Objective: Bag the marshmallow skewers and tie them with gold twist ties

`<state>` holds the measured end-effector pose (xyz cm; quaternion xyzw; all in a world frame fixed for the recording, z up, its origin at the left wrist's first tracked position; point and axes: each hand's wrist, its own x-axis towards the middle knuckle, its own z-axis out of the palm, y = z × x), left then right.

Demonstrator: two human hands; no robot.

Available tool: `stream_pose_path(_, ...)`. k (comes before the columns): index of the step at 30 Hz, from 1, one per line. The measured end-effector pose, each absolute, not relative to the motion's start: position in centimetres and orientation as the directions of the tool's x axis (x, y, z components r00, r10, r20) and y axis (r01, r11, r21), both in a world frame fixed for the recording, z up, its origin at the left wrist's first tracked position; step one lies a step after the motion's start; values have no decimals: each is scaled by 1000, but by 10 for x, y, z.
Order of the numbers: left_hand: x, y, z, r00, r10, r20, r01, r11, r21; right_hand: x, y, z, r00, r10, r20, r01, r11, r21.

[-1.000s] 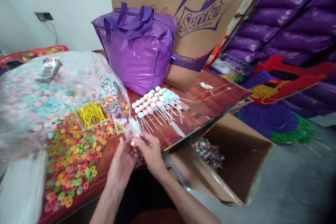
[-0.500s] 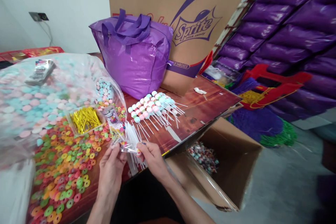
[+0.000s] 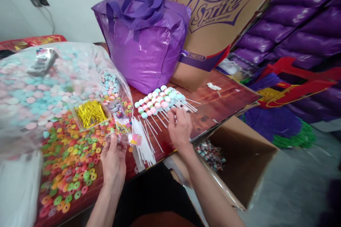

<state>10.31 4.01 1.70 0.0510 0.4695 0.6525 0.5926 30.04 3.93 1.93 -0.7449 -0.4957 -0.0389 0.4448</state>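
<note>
My left hand [image 3: 114, 159] pinches a small clear plastic wrapper [image 3: 132, 139] with pink print, held over the table's near edge. My right hand [image 3: 180, 127] reaches forward, fingers curled onto the white sticks of a pile of pastel marshmallow skewers [image 3: 160, 101] on the brown table [image 3: 213, 101]. Between my hands lies a bundle of bare white sticks [image 3: 144, 140]. Whether the right fingers have a stick gripped is hard to make out.
Colourful ring gummies [image 3: 70, 163] cover the table's left. A tray of gold twist ties [image 3: 90, 113] and a big clear bag of pastel candies [image 3: 39, 88] lie beyond. A purple tote [image 3: 144, 46] and Sprite carton [image 3: 218, 10] stand behind. An open cardboard box [image 3: 239, 159] sits below right.
My right hand let go of the wrapper and moved forward and right onto the skewer pile. The left hand kept the wrapper. The camera moved closer.
</note>
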Motion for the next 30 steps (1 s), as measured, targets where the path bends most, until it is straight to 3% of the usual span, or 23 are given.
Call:
stream_pose_path(3,98,43,14,-275,800,-533,-752,166,638,324,57,16,414,759,502,898,-252,-360)
stream_pose_path(5,98,43,14,-279,795,-539,-765,155,625,329,61,11,385,792,475,912,-248,-326)
stream_pose_path(7,98,43,14,-283,788,-547,-772,151,617,327,55,8,396,777,489,893,-203,-402)
stream_pose_path(10,96,45,14,-309,777,-548,-768,136,626,315,30,12,443,751,491,775,-44,-631)
stream_pose_path(12,94,47,14,-333,770,-544,-760,123,639,302,6,18,431,785,444,644,77,-761)
stream_pose_path(15,92,49,14,-348,762,-547,-754,119,646,284,-31,27,345,855,387,498,183,-848)
stream_pose_path(18,93,48,14,-351,759,-548,-748,125,652,274,-54,27,256,887,384,453,240,-858)
stream_pose_path(23,95,44,14,-341,784,-518,-728,128,673,282,-67,24,142,896,421,533,289,-795)
stream_pose_path(30,91,39,8,-399,882,-253,-498,23,867,294,-71,28,3,925,381,626,295,-722)
